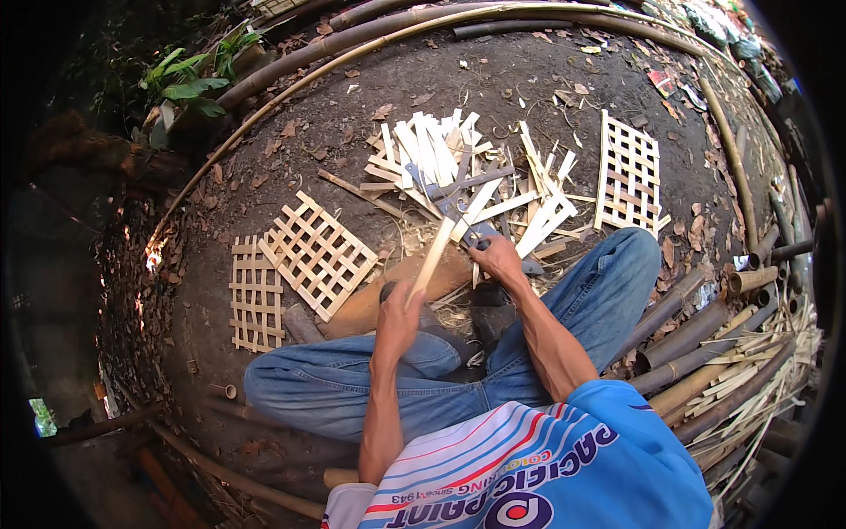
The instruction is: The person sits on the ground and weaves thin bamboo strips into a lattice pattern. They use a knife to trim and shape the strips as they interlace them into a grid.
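Observation:
My left hand (399,315) is closed round the lower end of a pale bamboo strip (433,257), which slants up to the right in front of me. My right hand (499,258) grips the handle of a knife, and its dark blade (451,204) points away to the upper left. The strip's far end is close beside the blade; whether they touch I cannot tell. Just beyond both hands lies a pile of split bamboo strips (427,150). Under and near my left hand is a thick brown bamboo piece (361,310).
Woven bamboo lattices lie on the left, one (322,256) overlapping another (256,304), and a third lattice (628,176) is at the right. Dark bamboo poles (679,326) and thin offcuts (740,375) are stacked by my right knee. A long pole (352,57) curves across the far ground.

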Demonstrator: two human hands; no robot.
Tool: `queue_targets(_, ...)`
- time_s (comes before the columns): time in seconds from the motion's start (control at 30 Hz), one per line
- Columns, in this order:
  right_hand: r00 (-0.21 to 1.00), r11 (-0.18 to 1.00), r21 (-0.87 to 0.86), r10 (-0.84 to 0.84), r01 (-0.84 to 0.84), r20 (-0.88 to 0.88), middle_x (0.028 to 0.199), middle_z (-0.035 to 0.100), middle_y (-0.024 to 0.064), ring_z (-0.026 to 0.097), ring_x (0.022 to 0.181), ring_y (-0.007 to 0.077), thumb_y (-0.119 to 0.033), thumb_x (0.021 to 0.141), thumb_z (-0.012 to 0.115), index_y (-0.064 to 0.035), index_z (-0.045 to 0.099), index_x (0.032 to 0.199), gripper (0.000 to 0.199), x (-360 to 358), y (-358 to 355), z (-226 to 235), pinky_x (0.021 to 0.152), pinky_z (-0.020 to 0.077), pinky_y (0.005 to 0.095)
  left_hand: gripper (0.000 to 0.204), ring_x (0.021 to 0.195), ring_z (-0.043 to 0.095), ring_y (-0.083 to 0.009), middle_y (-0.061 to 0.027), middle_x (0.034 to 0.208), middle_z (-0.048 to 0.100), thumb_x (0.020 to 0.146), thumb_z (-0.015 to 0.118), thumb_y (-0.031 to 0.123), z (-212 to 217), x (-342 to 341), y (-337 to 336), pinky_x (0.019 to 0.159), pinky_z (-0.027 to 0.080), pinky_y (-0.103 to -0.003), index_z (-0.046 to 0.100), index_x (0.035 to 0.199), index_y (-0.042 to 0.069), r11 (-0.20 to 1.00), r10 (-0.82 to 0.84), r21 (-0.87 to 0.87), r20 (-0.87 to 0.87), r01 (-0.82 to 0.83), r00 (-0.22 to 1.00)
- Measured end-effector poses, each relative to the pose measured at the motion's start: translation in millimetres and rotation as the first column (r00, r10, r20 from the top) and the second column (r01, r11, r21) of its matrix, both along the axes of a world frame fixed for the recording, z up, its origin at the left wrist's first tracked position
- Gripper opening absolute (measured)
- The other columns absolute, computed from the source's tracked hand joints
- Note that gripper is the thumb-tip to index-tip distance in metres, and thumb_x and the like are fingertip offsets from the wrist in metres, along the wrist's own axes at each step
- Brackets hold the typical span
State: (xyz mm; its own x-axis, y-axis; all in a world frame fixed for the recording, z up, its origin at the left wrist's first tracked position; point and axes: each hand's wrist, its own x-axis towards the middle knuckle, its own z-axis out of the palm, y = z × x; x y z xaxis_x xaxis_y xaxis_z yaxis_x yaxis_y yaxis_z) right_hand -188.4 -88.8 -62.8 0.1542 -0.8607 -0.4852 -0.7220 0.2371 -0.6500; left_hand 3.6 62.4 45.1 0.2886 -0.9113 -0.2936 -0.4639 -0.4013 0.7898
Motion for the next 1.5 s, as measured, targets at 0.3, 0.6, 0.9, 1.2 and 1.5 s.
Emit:
queue_targets(0.3,0.663,0.874,0.484,-0.341,-0.038,0.667,0.078,0.067,0.0037,0.055,0.053,0.0085,-0.035,0.085,0.078,-0.0008,0.07,0.1,0.038,58,60,46,0.048,0.0421,0.0244,0.029,0.09,0.059,-0.0147,-0.0132,0.127,0.061,0.107,0.038,0.016,-72,-13,-49,0.08,0.049,-0.028,0.036,0.134,0.006,0.839,0.384,-0.017,-0.69,-0.544,0.614)
queue_targets(0.6,0.754,0.894,0.42,-0.167,-0.156,0.635,0.076,0.066,0.0034,0.053,0.056,0.0079,-0.026,0.084,0.08,-0.0044,0.07,0.094,0.026,36,39,6,0.051,0.0407,0.0245,0.039,0.099,0.068,-0.0236,-0.0171,0.108,0.071,0.103,0.05,0.039,-15,44,-67,0.086,0.058,-0.04,0.052,0.124,0.007,0.765,0.401,-0.03,-0.759,-0.644,0.513)
queue_targets(0.9,0.96,0.989,0.143,-0.013,-0.028,0.28,0.078,0.067,0.0158,0.063,0.064,0.0204,-0.038,0.085,0.073,0.0044,0.067,0.098,0.045,42,50,17,0.062,0.051,0.0366,0.048,0.1,0.069,-0.0338,-0.0176,0.118,0.062,0.103,0.056,0.031,-30,64,-57,0.088,0.06,-0.038,0.056,0.134,-0.005,0.688,0.546,-0.128,-0.556,-0.714,0.626)
queue_targets(1.2,0.914,0.981,-0.033,0.188,-0.189,0.36,0.083,0.065,0.0243,0.066,0.081,0.0361,-0.04,0.096,0.059,0.0055,0.061,0.101,0.046,70,98,-8,0.072,0.05,0.045,0.053,0.052,0.049,-0.0226,-0.0157,0.058,0.056,0.102,0.051,0.037,-70,59,-51,0.056,0.042,-0.039,0.066,0.078,-0.008,0.759,0.605,-0.239,-0.084,-0.605,0.792)
queue_targets(1.5,0.756,0.956,0.255,-0.061,-0.143,0.652,0.073,0.066,0.0136,0.063,0.053,0.02,-0.042,0.102,0.05,0.0054,0.061,0.113,0.05,84,113,37,0.057,0.0521,0.0362,0.06,0.052,0.053,-0.029,-0.0199,0.059,0.061,0.101,0.049,0.042,-56,41,-47,0.058,0.041,-0.043,0.067,0.075,-0.009,0.779,0.603,-0.271,0.074,-0.565,0.795)
